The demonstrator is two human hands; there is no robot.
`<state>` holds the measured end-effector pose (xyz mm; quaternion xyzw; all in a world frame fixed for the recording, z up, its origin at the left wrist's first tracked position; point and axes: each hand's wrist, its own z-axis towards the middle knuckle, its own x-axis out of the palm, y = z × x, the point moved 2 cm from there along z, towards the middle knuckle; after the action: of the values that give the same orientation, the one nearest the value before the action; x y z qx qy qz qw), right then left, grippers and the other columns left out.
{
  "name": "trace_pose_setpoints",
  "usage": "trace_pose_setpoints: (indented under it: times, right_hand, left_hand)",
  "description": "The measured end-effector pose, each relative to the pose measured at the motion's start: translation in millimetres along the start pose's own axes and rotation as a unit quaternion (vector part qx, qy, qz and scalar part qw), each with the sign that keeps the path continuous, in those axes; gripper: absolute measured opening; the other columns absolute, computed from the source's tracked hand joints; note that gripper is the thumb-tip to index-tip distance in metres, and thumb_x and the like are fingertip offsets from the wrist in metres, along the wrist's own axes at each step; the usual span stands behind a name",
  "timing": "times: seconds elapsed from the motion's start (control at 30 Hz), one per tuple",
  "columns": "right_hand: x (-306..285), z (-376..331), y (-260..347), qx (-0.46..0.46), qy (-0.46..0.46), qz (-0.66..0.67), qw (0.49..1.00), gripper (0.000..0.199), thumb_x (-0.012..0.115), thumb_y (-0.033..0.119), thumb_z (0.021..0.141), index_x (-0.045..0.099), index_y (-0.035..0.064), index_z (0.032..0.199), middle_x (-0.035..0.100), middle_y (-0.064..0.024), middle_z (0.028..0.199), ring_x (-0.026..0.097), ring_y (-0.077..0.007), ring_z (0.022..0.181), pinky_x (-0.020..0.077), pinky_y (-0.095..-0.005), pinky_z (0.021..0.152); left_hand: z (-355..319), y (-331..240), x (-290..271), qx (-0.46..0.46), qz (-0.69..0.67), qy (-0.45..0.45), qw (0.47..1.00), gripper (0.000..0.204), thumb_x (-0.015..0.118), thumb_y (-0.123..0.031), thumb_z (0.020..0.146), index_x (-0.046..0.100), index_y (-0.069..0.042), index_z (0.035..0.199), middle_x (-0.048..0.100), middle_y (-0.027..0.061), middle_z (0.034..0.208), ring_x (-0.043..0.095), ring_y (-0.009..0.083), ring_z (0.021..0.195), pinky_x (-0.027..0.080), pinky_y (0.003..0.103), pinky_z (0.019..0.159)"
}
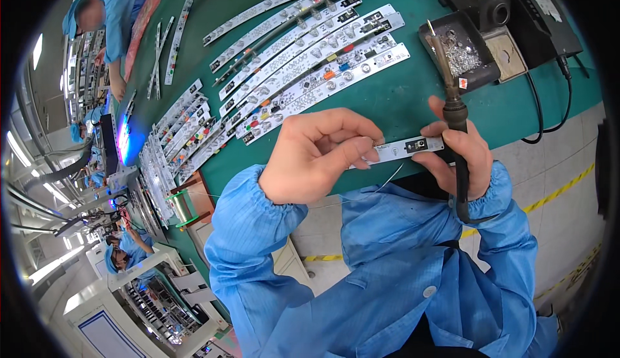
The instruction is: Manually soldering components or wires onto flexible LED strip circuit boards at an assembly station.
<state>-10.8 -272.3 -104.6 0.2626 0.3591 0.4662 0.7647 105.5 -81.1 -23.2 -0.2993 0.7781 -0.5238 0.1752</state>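
My left hand (313,154) is closed, thumb and fingers pinching a narrow white circuit board strip (394,152) near my body. Much of that strip's left part is hidden under the fingers. A thin solder wire (391,177) hangs below it and runs left under my left wrist. My right hand (476,159) is closed around a soldering iron (456,114), its tip pointing up and away from the strip. The thumb and fingertips of that same hand are at the strip's right end, beside a black component.
Several white circuit board strips (310,48) lie in rows beyond my left hand on the green mat (387,99). A black solder tray (487,77) with metal scraps stands far right, by a black soldering station (536,22). A solder spool (183,209) sits left. A co-worker (123,9) is far left.
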Motion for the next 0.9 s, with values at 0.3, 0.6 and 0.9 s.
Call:
trace_pose_setpoints:
  times: [0.3, 0.6, 0.9]
  right_hand:
    - [-1, 7, 3, -0.007, -0.013, -0.002, 1.0, 0.07, 0.079, -0.001, 0.069, 0.041, 0.0107, 0.127, 0.058, -0.0295, 0.114, 0.062, -0.0372, 0.104, 0.0558, -0.0405, 0.076]
    - [0, 6, 0, -0.012, -0.028, 0.011, 0.999, 0.056, 0.079, 0.002, 0.069, 0.049, 0.0053, 0.116, 0.055, -0.028, 0.122, 0.064, -0.039, 0.1, 0.0558, -0.0375, 0.075]
    - [0, 5, 0, -0.012, -0.028, 0.008, 0.999, 0.055, 0.079, 0.001, 0.069, 0.048, 0.0052, 0.115, 0.055, -0.0284, 0.121, 0.065, -0.0389, 0.096, 0.056, -0.0369, 0.072]
  left_hand:
    - [10, -3, 10, 0.059, 0.106, -0.012, 0.993, 0.014, 0.061, 0.007, 0.082, 0.065, 0.006, 0.095, 0.065, 0.0103, 0.095, 0.064, 0.0147, 0.08, 0.053, 0.025, 0.066]
    - [17, 13, 22, 0.293, 0.383, 0.002, 0.876, 0.018, 0.063, 0.009, 0.073, 0.066, 0.0, 0.089, 0.064, 0.0119, 0.086, 0.063, 0.0219, 0.069, 0.05, 0.029, 0.058]
    - [18, 19, 21, 0.3, 0.406, 0.029, 0.863, 0.023, 0.062, 0.011, 0.068, 0.067, -0.002, 0.087, 0.065, 0.0098, 0.087, 0.06, 0.0246, 0.072, 0.049, 0.033, 0.059]
